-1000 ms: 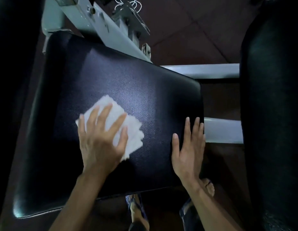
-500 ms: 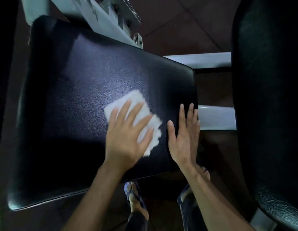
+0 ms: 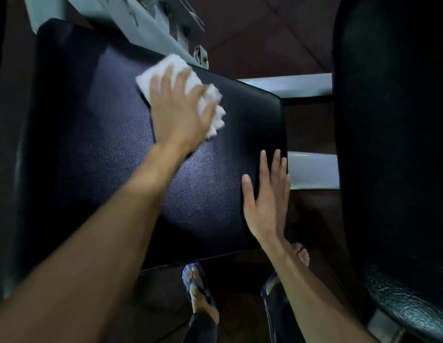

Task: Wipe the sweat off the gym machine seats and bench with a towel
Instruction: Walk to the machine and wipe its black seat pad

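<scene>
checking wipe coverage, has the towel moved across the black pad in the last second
Yes. The towel, pressed under the left hand, has gone from the pad's near-middle to its far edge by the grey frame.

Dim overall. Soft sheen on black seat pad [image 3: 203, 189] centre; its left side falls into shadow. Left hand [image 3: 180, 115] motion-blurred (towel [image 3: 166, 70] too). Wide-angle bending beyond pad's edges.
</scene>
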